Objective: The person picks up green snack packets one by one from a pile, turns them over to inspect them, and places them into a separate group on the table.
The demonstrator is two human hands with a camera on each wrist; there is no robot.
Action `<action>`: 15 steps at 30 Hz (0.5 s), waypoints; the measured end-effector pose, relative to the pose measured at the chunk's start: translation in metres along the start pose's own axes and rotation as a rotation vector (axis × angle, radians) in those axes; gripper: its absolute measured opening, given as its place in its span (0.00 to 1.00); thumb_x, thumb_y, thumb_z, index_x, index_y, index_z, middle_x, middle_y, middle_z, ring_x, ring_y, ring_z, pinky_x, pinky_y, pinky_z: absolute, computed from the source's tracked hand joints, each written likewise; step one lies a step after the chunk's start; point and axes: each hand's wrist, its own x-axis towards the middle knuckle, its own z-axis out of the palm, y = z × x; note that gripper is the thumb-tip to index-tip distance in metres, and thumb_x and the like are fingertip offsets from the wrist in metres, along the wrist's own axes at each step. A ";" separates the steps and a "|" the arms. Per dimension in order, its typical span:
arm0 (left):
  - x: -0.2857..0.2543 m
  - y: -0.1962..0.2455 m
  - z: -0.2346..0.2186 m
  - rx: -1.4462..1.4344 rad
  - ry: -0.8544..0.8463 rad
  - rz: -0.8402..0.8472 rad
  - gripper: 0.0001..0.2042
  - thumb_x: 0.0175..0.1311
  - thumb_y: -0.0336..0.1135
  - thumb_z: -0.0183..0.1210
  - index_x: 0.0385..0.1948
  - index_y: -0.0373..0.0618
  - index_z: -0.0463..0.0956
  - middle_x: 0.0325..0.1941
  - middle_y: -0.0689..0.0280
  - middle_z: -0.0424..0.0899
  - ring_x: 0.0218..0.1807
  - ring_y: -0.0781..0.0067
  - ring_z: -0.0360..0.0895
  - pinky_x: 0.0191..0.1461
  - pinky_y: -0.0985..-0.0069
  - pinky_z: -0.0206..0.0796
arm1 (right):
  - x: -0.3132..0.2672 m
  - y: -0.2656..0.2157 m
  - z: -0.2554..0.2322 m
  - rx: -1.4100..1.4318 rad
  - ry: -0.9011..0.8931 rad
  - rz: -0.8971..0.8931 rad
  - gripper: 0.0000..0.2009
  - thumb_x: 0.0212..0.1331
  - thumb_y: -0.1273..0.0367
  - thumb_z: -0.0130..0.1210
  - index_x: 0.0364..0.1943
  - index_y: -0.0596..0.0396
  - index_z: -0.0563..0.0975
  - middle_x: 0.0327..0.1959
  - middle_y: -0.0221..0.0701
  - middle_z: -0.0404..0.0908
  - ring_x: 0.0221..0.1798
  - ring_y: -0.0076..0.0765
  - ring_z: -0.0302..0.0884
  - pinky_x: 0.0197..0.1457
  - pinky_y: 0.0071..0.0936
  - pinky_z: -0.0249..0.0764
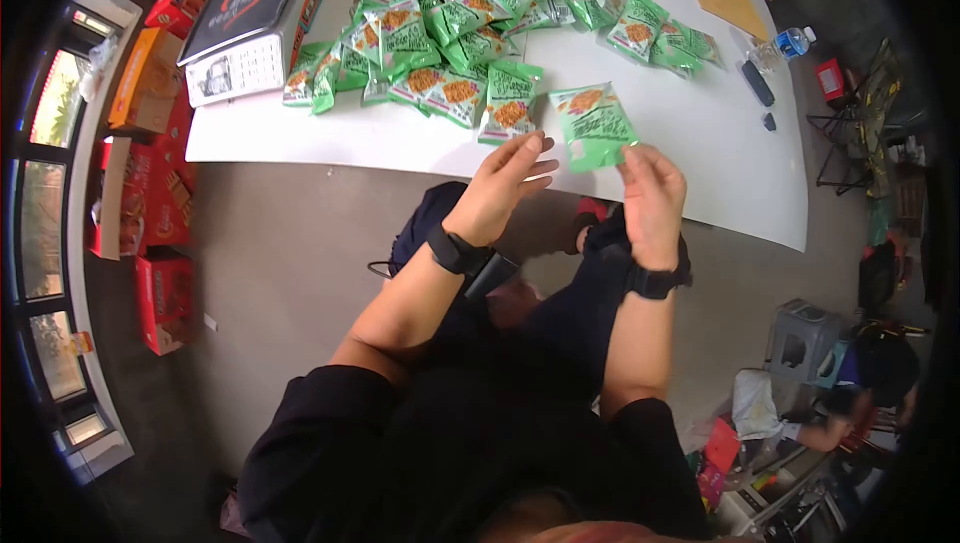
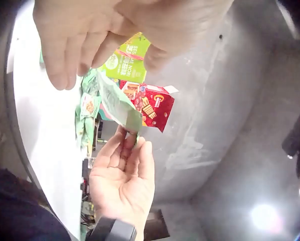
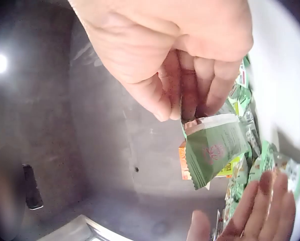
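My right hand (image 1: 655,198) pinches the bottom corner of a green snack packet (image 1: 596,125) between thumb and fingers, above the table's front edge. In the right wrist view, that packet (image 3: 215,148) hangs from the fingertips with its printed back showing. Fingers extended and holding nothing, my left hand (image 1: 500,188) is just left of the packet. A second green packet (image 1: 510,103) lies on the table right past the left fingertips. Behind it spreads a large heap of similar packets (image 1: 400,38), with a smaller group (image 1: 640,28) to its right.
A scale (image 1: 250,33) stands on the white table (image 1: 730,163) at the far left. Toward the right are brown paper (image 1: 725,3), a dark oblong object (image 1: 757,83) and a plastic bottle (image 1: 795,41). Red boxes (image 1: 165,298) stand on the floor at left, and a grey stool (image 1: 803,338) at right.
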 end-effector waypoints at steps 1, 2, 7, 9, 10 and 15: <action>-0.003 0.002 0.002 -0.101 -0.028 -0.047 0.26 0.73 0.46 0.47 0.64 0.35 0.61 0.60 0.58 0.72 0.58 0.63 0.73 0.61 0.68 0.65 | -0.017 0.001 0.004 -0.014 -0.010 -0.004 0.05 0.59 0.78 0.58 0.38 0.66 0.80 0.37 0.31 0.81 0.42 0.25 0.76 0.52 0.22 0.71; -0.006 0.003 0.002 -0.200 -0.056 -0.094 0.26 0.74 0.47 0.46 0.64 0.36 0.60 0.59 0.59 0.73 0.57 0.65 0.74 0.60 0.69 0.65 | -0.034 0.001 0.008 -0.026 -0.019 -0.007 0.05 0.59 0.78 0.59 0.38 0.66 0.81 0.37 0.30 0.81 0.41 0.24 0.75 0.50 0.22 0.70; -0.022 0.003 -0.004 -0.298 -0.067 -0.093 0.19 0.73 0.45 0.48 0.58 0.44 0.67 0.54 0.65 0.77 0.51 0.72 0.77 0.54 0.73 0.69 | -0.093 -0.002 0.019 -0.077 -0.034 -0.008 0.04 0.57 0.80 0.59 0.36 0.65 0.81 0.37 0.31 0.79 0.38 0.22 0.72 0.44 0.20 0.68; -0.035 0.010 0.001 -0.308 -0.045 -0.085 0.16 0.72 0.43 0.51 0.54 0.46 0.70 0.47 0.70 0.78 0.44 0.78 0.77 0.48 0.78 0.68 | -0.107 -0.007 0.022 -0.124 -0.071 -0.049 0.04 0.58 0.79 0.59 0.36 0.65 0.81 0.37 0.31 0.79 0.38 0.23 0.73 0.44 0.21 0.68; -0.040 0.011 0.003 -0.306 -0.018 -0.076 0.12 0.71 0.42 0.53 0.50 0.48 0.74 0.41 0.75 0.79 0.37 0.85 0.76 0.41 0.84 0.67 | -0.111 -0.008 0.022 -0.137 -0.075 -0.052 0.04 0.58 0.79 0.59 0.36 0.65 0.81 0.37 0.31 0.79 0.38 0.23 0.73 0.44 0.21 0.68; -0.055 0.012 0.000 -0.300 -0.054 0.001 0.09 0.70 0.39 0.54 0.45 0.48 0.77 0.37 0.77 0.80 0.33 0.89 0.74 0.40 0.84 0.68 | -0.126 -0.012 0.036 -0.041 -0.049 -0.048 0.08 0.62 0.77 0.56 0.43 0.61 0.74 0.38 0.33 0.80 0.39 0.27 0.78 0.48 0.27 0.74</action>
